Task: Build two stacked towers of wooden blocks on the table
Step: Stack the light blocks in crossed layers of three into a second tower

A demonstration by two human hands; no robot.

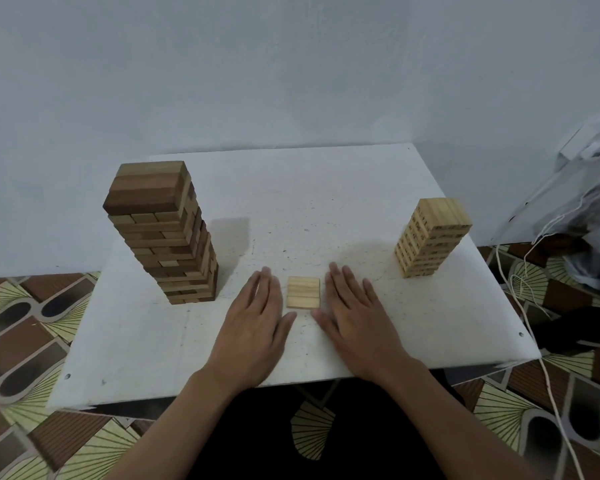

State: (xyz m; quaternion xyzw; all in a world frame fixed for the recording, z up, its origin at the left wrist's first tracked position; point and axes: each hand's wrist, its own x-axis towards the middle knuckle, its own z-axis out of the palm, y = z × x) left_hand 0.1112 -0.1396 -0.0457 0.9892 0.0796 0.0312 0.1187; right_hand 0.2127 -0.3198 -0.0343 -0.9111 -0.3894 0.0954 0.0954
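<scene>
Wooden blocks (303, 292), pale, flat, lie between released left hand (255, 318) and right hand (355, 315).

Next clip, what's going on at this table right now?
A person at a white table has the left hand and right hand, fingers straight, on either side of a flat layer of three pale blocks. A tall dark-wood tower stands to the left and a shorter pale tower to the right, both untouched.

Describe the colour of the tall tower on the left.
Mixed dark and mid-brown wood, seen in the head view: tall tower.
</scene>
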